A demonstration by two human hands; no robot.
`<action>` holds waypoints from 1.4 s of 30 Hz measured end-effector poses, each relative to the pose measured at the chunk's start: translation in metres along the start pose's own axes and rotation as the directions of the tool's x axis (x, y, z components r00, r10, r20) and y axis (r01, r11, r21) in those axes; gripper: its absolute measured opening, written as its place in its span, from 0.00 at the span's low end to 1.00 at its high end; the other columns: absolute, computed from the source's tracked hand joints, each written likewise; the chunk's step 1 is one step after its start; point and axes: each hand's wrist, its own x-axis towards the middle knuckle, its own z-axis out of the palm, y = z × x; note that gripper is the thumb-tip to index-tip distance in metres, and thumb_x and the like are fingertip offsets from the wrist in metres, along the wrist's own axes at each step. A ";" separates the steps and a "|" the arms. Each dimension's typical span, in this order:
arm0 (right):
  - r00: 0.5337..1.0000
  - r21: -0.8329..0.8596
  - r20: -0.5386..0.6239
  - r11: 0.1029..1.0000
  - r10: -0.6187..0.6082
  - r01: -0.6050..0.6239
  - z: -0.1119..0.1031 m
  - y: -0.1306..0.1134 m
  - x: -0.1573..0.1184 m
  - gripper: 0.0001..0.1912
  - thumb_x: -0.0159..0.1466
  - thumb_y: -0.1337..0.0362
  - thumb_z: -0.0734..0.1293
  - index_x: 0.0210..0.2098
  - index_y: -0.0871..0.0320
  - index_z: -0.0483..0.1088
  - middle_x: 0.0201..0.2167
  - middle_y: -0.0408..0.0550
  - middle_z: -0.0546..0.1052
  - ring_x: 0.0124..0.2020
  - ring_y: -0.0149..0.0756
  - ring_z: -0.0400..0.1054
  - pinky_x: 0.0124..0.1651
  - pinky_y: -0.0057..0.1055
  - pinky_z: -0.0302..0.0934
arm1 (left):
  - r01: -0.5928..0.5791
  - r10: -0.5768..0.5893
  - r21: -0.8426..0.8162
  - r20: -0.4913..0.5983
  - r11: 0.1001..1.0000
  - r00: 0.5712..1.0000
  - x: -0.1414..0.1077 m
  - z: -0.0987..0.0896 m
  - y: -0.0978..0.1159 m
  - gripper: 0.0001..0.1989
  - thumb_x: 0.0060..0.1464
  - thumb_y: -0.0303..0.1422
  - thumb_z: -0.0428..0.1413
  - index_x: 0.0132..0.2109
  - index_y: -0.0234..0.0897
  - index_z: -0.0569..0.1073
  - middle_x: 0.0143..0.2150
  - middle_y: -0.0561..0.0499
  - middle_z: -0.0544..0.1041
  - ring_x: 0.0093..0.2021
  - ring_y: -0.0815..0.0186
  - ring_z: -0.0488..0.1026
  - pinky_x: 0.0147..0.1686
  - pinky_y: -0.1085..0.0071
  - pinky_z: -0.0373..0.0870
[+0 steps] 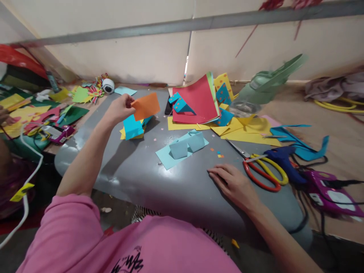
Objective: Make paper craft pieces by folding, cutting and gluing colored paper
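Note:
My left hand [121, 107] pinches the left edge of an orange paper piece [146, 106], held up over a small pile of blue and yellow paper [133, 129]. Palm down on the grey surface [170, 189], my right hand [231, 185] rests with its fingers stretched out and nothing in them. Between the hands lies a folded light blue paper [182, 148] with raised parts. Right of my right hand are red-handled scissors [260, 179] and yellow-handled scissors [273, 167].
Red sheets [195, 99] and yellow paper [244, 131] lie at the back. On the right are a blue glue gun [287, 163], a purple device [330, 189] with cables and a green container [261, 85]. Another person's hand [5, 115] shows far left.

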 end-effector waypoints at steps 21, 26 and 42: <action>0.640 0.834 0.375 0.056 0.671 -0.548 -0.020 -0.041 0.027 0.24 0.52 0.44 0.77 0.37 0.56 0.79 0.34 0.45 0.82 0.37 0.37 0.75 0.42 0.32 0.70 | -0.967 0.975 0.180 -0.163 0.182 0.153 -0.172 0.124 0.105 0.02 0.60 0.25 0.61 0.40 0.33 0.75 0.37 0.53 0.80 0.32 0.70 0.72 0.33 0.69 0.67; 0.630 0.792 0.413 0.081 0.658 -0.605 -0.019 -0.026 0.014 0.21 0.52 0.48 0.78 0.35 0.58 0.77 0.31 0.45 0.81 0.32 0.35 0.73 0.34 0.30 0.66 | -0.971 0.970 0.055 -0.088 0.233 0.228 -0.182 0.134 0.090 0.05 0.65 0.23 0.54 0.43 0.34 0.74 0.37 0.53 0.81 0.34 0.69 0.75 0.38 0.69 0.71; 0.623 0.586 0.545 0.277 0.561 -0.761 -0.027 -0.014 0.015 0.20 0.57 0.51 0.74 0.42 0.59 0.74 0.29 0.44 0.77 0.22 0.29 0.67 0.22 0.27 0.63 | -0.743 0.685 0.177 0.294 0.646 0.666 -0.135 0.134 0.033 0.29 0.71 0.46 0.42 0.62 0.28 0.72 0.62 0.37 0.75 0.62 0.54 0.73 0.62 0.59 0.70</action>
